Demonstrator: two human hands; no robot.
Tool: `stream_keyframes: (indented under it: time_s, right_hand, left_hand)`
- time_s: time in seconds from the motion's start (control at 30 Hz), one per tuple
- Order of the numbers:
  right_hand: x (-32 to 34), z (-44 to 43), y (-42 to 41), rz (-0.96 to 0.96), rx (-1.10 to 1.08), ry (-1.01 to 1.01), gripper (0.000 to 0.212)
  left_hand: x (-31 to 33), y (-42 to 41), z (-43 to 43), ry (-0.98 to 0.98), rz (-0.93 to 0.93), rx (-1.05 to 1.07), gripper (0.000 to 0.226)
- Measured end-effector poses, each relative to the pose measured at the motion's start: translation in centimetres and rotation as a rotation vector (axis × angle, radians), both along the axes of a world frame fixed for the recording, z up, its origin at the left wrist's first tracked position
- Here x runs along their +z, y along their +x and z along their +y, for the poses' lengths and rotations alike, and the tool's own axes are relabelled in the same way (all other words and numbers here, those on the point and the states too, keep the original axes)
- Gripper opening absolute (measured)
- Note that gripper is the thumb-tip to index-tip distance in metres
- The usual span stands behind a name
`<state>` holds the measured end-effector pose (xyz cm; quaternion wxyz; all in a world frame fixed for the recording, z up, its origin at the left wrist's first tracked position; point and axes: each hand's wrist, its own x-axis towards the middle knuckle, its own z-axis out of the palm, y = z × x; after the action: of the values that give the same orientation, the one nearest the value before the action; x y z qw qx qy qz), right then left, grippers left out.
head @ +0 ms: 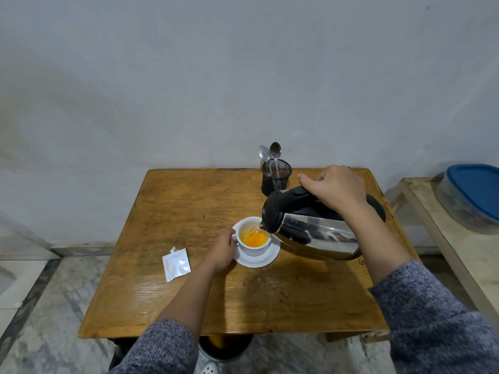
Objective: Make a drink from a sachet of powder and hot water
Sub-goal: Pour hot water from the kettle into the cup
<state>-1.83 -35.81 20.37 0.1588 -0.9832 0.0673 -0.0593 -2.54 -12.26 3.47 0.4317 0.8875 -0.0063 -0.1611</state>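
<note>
On my left, the torn sachet [176,264] lies flat on the wooden table [189,206]. My left hand [222,251] curls around the white cup [253,237] on its saucer [256,259], orange liquid inside. My right hand [333,188] grips the steel kettle [316,233] by its handle, tilted, spout over the cup. Behind stands a mesh holder [276,180] with spoons [270,155].

i found the cup [253,238] on its saucer [259,259] mid-table [189,201], the kettle [316,233] tilted over it from the right. the sachet [176,264] lay left of the saucer; the spoon holder [276,179] stood behind, near the far edge.
</note>
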Motion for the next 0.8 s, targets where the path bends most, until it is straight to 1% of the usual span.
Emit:
stream_keyframes:
  time_s: [0.23,0.37,0.8]
  right_hand:
    - [0.22,0.01,-0.05,-0.001,-0.005,-0.01,0.06]
    - [0.15,-0.13,-0.05,-0.01,0.004,-0.009,0.059]
    - [-0.28,-0.28,-0.42,-0.001,-0.004,0.006,0.06]
  left_hand:
    - [-0.03,-0.19,-0.27,0.03,-0.02,0.027,0.026]
    - [0.0,-0.16,-0.45,0.011,-0.005,0.047,0.029]
    - [-0.17,0.03,-0.53,0.041,0.018,0.07,0.029]
